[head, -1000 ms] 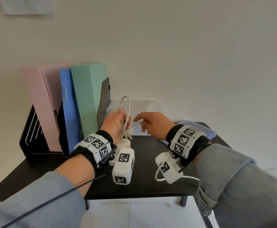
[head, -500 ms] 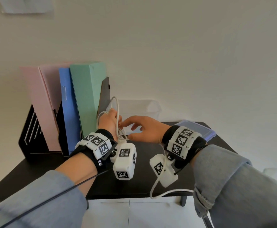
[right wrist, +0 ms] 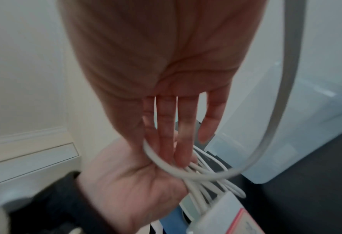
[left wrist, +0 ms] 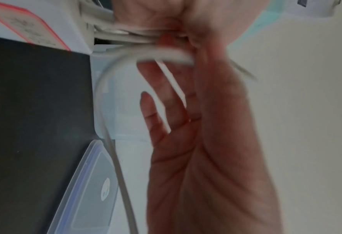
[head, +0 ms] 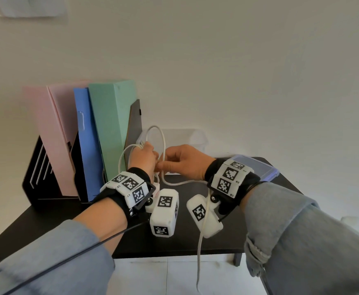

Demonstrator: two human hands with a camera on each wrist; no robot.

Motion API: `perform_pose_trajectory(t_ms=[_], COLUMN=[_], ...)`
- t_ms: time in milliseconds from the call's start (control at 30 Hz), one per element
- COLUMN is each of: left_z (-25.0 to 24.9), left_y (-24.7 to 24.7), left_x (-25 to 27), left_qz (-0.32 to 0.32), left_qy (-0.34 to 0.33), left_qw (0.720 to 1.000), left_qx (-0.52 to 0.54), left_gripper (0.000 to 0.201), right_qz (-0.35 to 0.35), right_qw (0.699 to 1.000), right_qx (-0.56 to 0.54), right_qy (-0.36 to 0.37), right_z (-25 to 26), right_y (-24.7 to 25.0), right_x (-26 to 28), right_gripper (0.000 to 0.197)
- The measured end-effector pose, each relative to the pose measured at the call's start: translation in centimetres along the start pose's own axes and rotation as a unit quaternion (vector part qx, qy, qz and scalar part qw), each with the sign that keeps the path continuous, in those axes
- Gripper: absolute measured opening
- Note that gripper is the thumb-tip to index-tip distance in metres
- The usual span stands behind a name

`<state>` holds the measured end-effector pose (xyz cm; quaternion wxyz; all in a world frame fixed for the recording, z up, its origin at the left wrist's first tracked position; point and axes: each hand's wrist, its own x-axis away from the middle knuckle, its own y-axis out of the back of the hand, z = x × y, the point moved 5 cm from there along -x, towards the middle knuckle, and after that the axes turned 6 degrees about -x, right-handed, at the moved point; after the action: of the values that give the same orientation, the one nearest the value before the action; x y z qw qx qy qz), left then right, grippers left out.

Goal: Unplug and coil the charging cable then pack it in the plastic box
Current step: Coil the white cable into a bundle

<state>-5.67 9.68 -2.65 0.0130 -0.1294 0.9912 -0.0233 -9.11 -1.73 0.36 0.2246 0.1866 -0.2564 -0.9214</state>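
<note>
The white charging cable (head: 200, 241) is partly coiled. My left hand (head: 147, 156) grips the bundle of loops, which stick up above it and bulge out to its left. My right hand (head: 170, 165) pinches one strand between thumb and fingers right beside the left hand; in the right wrist view its other fingers (right wrist: 184, 126) lie straight over the left palm. The loose end of the cable (right wrist: 286, 95) runs across the table, under my right wrist and down off the front edge. The clear plastic box (head: 187, 137) stands just behind both hands, against the wall.
The box's lid (head: 257, 169), clear with a blue rim, lies on the black table (head: 195, 241) at the right. A white charger block (left wrist: 25, 26) with a red-bordered label lies under my left hand. Pink, blue and green folders (head: 110, 128) stand in a black rack at the left.
My right hand pulled a strand out to the right, came back to the left hand with spread fingers, and now pinches the cable there. The loops on the left hand are larger.
</note>
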Motion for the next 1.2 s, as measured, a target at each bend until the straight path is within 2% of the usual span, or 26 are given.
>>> perform_pose_trajectory(t_ms=[67,167,267,367,467,600,733,833,933,1000,1033,1200], left_z=[-0.1,-0.6,-1.1,-1.7,-2.2,-2.7,-2.9,-2.8,-2.9,-3.0,-3.1,-3.4], left_y=[-0.4,-0.4,-0.2,-0.3,-0.6,-1.0,-1.1,-1.0,-0.6,-0.1,0.2,1.7], left_x=[0.2,0.5,0.9,1.4,1.8,1.9,1.4,0.9,0.2,-0.3,-0.5,-1.3], left_qz=[0.056,0.134,0.217,0.261,0.282,0.288,0.283,0.262,0.241,0.221,0.21,0.155], left_qy=[0.009,0.032,0.068,0.078,0.07,0.055,0.047,0.029,0.015,0.005,0.001,-0.018], left_qw=[0.996,0.981,0.959,0.942,0.931,0.916,0.9,0.904,0.911,0.917,0.92,0.927], left_qx=[0.068,0.134,0.169,0.196,0.22,0.273,0.329,0.336,0.335,0.332,0.331,0.34], left_gripper=[0.037,0.04,0.042,0.045,0.054,0.058,0.057,0.042,0.037,0.037,0.037,0.037], right_qz=[-0.033,-0.126,-0.223,-0.264,-0.242,-0.167,-0.07,-0.007,0.047,0.058,0.059,0.057], right_qw=[0.997,0.974,0.954,0.942,0.943,0.948,0.979,0.988,0.985,0.982,0.98,0.956], right_qx=[-0.064,-0.175,-0.18,-0.174,-0.187,-0.228,-0.111,0.0,0.049,0.039,0.051,0.187], right_qy=[-0.024,-0.068,-0.09,-0.115,-0.129,-0.147,-0.158,-0.151,-0.156,-0.176,-0.182,-0.217], right_z=[-0.6,-1.9,-3.7,-5.5,-6.5,-6.5,-5.3,-4.4,-4.5,-5.1,-5.3,-6.6], right_y=[0.9,3.1,5.4,6.4,6.1,4.5,2.8,1.9,1.2,1.1,1.3,2.4], right_x=[0.0,0.2,0.7,1.2,1.3,1.3,1.6,1.8,2.0,2.1,2.2,2.8], right_gripper=[0.016,0.017,0.022,0.025,0.025,0.023,0.025,0.013,0.026,0.044,0.044,0.019])
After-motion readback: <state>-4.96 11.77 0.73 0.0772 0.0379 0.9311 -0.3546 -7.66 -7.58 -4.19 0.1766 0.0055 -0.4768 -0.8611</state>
